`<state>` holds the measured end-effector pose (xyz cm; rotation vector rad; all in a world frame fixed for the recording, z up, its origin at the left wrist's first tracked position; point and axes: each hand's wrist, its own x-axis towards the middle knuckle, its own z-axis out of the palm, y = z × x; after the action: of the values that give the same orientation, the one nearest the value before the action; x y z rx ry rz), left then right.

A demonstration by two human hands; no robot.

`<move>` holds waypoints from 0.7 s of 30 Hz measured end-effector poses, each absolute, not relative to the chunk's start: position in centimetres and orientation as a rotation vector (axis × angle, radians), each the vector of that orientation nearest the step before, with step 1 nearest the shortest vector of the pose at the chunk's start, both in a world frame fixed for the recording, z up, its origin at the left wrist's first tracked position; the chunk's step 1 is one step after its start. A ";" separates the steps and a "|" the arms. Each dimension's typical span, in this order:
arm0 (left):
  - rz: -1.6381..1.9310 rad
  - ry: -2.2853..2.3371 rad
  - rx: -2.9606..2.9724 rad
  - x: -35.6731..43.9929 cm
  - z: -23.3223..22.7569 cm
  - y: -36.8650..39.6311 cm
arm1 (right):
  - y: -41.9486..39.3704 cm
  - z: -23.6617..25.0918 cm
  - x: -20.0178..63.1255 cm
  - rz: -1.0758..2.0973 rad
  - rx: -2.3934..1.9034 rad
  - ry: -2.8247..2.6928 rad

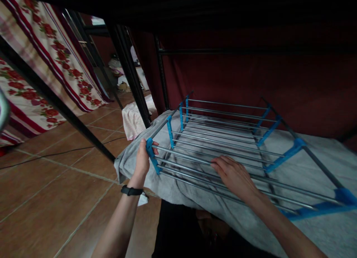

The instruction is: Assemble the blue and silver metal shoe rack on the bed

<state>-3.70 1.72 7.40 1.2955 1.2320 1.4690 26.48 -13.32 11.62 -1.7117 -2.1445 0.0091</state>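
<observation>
the metal rack [234, 145] lies on the grey blanket [178, 191] of a low bed, below a dark overhead frame [223, 12]; it seems to be placed there because the bed offers a broad support within easy reach of both arms. the left hand [142, 157] is at the near left corner, with its fingers closed around the blue end piece [152, 155], the thumb on one side and some fingertips showing behind it. i think this corner is chosen because the rods meet there and it gives a firm hold. the right hand [231, 172] is upon the front rod [181, 154], its fingers close together and bent over it (whether they truly grip, i cannot tell, since the underside is hidden). probably this hand serves to steady the long side.
</observation>
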 end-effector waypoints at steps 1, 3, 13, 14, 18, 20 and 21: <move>1.473 1.199 1.285 -3.7 7.4 1.8 | -13.4 11.6 26.5 0.003 -1.703 -2.144; 1.519 1.170 1.209 -3.6 7.3 2.0 | -13.5 11.6 26.6 0.004 -1.678 -2.148; 1.587 1.191 1.042 -3.0 7.5 2.5 | -13.9 11.8 26.6 -0.056 -1.627 -2.149; 1.584 1.178 1.057 -2.9 7.5 2.5 | -13.9 11.9 26.6 -0.067 -1.624 -2.146; 1.576 1.172 1.081 -2.8 7.6 2.4 | -13.9 12.1 26.7 -0.054 -1.627 -2.166; 1.567 1.201 1.072 -2.8 7.5 2.4 | -14.0 12.1 26.7 -0.042 -1.626 -2.180; 1.566 1.210 1.067 -2.9 7.5 2.4 | -14.0 12.1 26.7 -0.041 -1.626 -2.181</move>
<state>-2.85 2.40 7.47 1.0671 1.2104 1.5662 26.68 -13.97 12.10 -1.6262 -2.1813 -0.0408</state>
